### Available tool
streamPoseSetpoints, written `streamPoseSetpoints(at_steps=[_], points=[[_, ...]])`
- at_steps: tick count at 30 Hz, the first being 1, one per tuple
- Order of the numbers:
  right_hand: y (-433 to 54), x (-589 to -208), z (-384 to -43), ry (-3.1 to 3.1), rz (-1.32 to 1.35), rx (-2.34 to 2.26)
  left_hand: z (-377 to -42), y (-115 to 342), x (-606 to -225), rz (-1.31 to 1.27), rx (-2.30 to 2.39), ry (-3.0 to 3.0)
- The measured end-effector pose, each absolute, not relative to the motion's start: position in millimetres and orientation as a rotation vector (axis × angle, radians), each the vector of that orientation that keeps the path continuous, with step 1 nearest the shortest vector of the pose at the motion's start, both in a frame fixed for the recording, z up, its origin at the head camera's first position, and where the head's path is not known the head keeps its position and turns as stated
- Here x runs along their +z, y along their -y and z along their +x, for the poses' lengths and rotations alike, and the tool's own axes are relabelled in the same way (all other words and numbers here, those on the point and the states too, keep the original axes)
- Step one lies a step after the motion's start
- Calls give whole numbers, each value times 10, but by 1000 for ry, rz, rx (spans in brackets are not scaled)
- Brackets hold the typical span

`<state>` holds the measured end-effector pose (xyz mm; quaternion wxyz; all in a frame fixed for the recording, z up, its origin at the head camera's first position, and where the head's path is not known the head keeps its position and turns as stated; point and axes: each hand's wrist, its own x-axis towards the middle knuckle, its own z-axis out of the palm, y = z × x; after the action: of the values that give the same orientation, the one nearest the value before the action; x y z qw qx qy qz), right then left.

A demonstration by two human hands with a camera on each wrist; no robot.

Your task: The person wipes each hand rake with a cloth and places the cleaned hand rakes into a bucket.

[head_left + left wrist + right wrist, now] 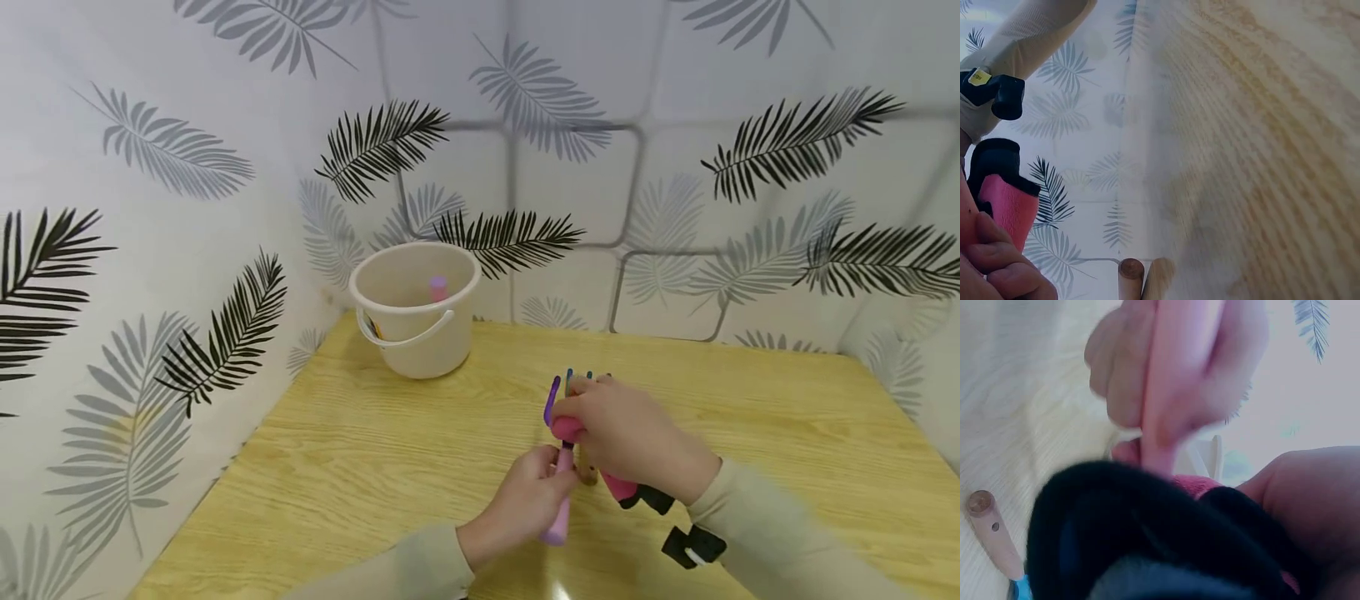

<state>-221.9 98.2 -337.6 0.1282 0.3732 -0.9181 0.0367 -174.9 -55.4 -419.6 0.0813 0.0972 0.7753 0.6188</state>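
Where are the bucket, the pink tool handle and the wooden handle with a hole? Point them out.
Bucket point(431, 354): head view, lower front wall.
Pink tool handle point(558, 518): head view, lower end.
Wooden handle with a hole point(1002, 547): right wrist view, its side, just below the hole.

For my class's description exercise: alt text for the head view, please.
A person's left hand grips a pink handle and the right hand holds a pink item at its far end, over a wood-grain table. At back left stands a cream bucket.
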Motion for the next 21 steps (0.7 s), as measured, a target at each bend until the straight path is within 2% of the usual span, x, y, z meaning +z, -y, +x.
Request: streamPoseSetpoints(at_steps=[4,21], points=[[-940,-3408,-2215,2646,1112,141,-1751,556,-4190,280,1868,-2304],[-1163,-3414,-2328,2741,838,-110,-1710,588,-4213,239,1878,-2288]])
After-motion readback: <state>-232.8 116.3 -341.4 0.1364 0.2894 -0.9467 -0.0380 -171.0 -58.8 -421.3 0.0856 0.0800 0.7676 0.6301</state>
